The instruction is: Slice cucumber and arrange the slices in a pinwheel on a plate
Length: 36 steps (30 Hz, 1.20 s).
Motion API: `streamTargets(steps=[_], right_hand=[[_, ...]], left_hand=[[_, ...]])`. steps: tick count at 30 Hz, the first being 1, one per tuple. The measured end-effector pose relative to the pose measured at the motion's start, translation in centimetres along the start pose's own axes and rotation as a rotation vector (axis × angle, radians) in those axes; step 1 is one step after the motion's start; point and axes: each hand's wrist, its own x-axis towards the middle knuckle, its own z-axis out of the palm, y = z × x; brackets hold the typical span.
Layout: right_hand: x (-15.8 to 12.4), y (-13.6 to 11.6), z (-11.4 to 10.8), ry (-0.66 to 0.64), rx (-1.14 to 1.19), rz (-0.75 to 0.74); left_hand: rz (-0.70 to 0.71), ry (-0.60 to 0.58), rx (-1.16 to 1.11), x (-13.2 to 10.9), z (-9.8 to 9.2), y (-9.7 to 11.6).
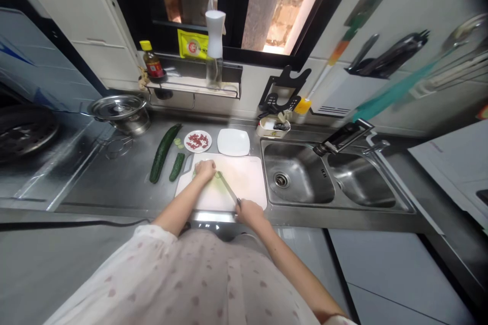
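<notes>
My right hand (249, 212) grips the handle of a kitchen knife (227, 186) at the front of a white cutting board (249, 177). The blade slants up and left, its tip beside my left hand (206, 169). Those left fingers are closed over a cucumber piece, mostly hidden beneath them; a little green shows at the hand's edge. A small pale green slice (218, 174) lies by the blade tip. Left of the board are a long whole cucumber (164, 154), a shorter cucumber piece (177, 166) and a few cut ends (178, 142).
Behind the board stand a plate of chopped red pieces (197, 141) and a white square plate (233, 142). To the right is a double sink (297, 172) with a black faucet (343, 138). A lidded steel pot (124, 113) sits at the back left, near a shelf with bottles (215, 56).
</notes>
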Motion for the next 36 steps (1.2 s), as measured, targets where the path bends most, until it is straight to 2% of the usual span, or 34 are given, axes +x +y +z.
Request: streamTargets(steps=[9,20,36], right_hand=[[-0.1,-0.4,-0.9,-0.003,-0.047,-0.003],[0.5,0.0,-3.1,-0.022,-0.126,-0.059],[0.5,0.3,-2.5,-0.026,-0.070,-0.054]], left_hand=[[0.004,0.002,0.003,0.0,0.0,0.0],[0.012,-0.005,0.018,-0.3,-0.6,0.3],[0.006,-0.018,0.012,-0.4,-0.6,0.3]])
